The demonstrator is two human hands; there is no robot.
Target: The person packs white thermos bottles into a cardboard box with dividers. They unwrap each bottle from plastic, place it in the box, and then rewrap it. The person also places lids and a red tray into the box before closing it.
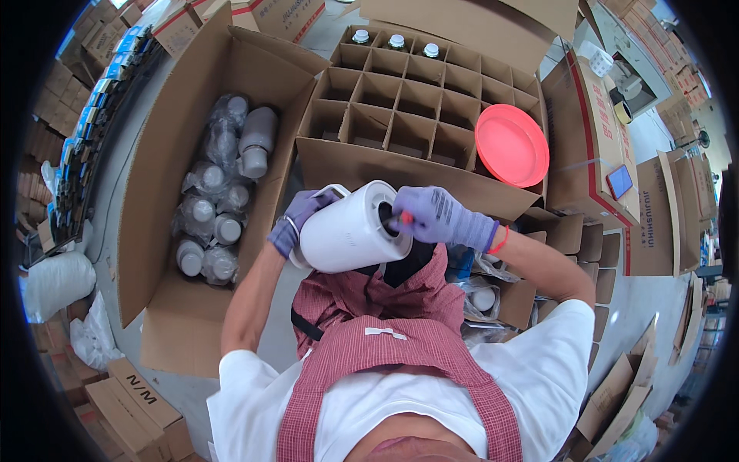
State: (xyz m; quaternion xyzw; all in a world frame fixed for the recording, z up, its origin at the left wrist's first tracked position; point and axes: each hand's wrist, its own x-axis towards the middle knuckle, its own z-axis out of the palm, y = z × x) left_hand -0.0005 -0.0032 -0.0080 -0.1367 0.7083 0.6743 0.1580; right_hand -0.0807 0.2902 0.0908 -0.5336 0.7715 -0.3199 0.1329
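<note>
In my left hand [303, 218], gloved in light purple, is the handle of a white jug-like vessel [346, 234], tilted over my lap. Its round end with a dark opening faces right. My right hand [441, 215], gloved too, grips a small tool with a red end [406, 218] at that opening; the rest of the tool is hidden or blurred. Just ahead stands a cardboard carton with dividers [352, 156], three white-capped bottles [396, 41] in its far row. A red round plastic tray [512, 144] rests on its right corner.
To the left, an open carton [173, 173] holds several white capped containers [199, 209], many wrapped in clear plastic. A taped carton [594, 138] on the right carries a phone [619, 182] and a tape roll [623, 112]. Cardboard dividers [589, 242] lie by my right arm.
</note>
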